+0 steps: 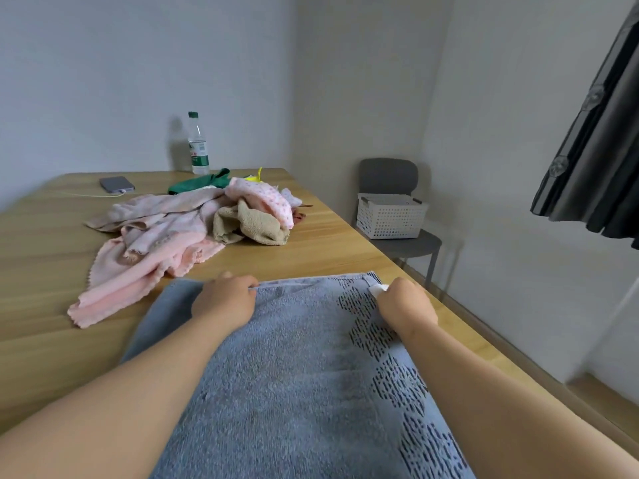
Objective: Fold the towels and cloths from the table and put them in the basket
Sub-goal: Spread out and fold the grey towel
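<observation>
On the light wooden desk (pixel 41 257) before you, your left hand (pixel 224 300) and right hand (pixel 406 304) each pinch, fingers curled, the far hem of the flat-spread blue-grey terry towel (pixel 297 375).

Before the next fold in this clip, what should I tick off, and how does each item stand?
1. Left hand grips the blue towel at its far edge: ok.
2. Right hand pinches the far corner by the white label: ok.
3. Towel flat on the table: ok where visible; near end out of frame.
4. Pink cloth apart from the towel's left corner: cannot tell.
5. Basket on the chair has room: cannot tell, inside hidden.
</observation>
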Demonstrator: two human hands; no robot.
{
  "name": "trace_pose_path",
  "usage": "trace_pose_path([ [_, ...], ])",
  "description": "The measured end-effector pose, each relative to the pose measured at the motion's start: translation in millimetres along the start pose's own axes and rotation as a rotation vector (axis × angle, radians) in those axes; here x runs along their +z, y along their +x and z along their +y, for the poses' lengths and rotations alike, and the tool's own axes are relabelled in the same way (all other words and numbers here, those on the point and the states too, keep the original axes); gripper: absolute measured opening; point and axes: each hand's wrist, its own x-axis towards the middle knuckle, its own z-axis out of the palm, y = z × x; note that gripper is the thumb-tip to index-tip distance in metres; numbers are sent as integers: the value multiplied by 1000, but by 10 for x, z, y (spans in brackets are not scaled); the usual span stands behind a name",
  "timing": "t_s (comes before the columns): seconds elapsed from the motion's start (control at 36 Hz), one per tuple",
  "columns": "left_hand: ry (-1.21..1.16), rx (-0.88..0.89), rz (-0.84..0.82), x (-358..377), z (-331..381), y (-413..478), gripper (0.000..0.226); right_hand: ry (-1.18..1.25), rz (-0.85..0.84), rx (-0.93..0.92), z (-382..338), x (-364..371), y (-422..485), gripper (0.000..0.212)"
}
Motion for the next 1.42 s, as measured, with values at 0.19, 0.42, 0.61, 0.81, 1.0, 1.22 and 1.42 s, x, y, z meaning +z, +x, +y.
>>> trace_pose_path([
  [0.19, -137, -40, 154, -24, 44, 29, 10, 27, 41, -79, -3, 28, 49, 17],
  [0.42, -282, -40, 465, -155, 224, 7, 14, 168, 344, -192, -16, -122, 8, 30],
  [0.61, -230, 104, -49, -13, 261, -124, 62, 46, 119, -236, -112, -139, -230, 38],
  [0.81, -75, 217, -59, -239, -115, -650, 33, -192, -128, -490, -236, 18, -915, 46],
  [1.0, -140, 225, -4, -280, -663, -1147, 13, -379, -52, -513, 61, 112, -1182, 41],
  [1.22, 110, 241, -183, -124, -532, -1573, 87, -419, -64, -443, 372, -189, -1043, 41],
  [1.42, 156, 40, -107, 81, 21, -1634, 53, -265, 40, -604, 172, -112, -1517, 37],
])
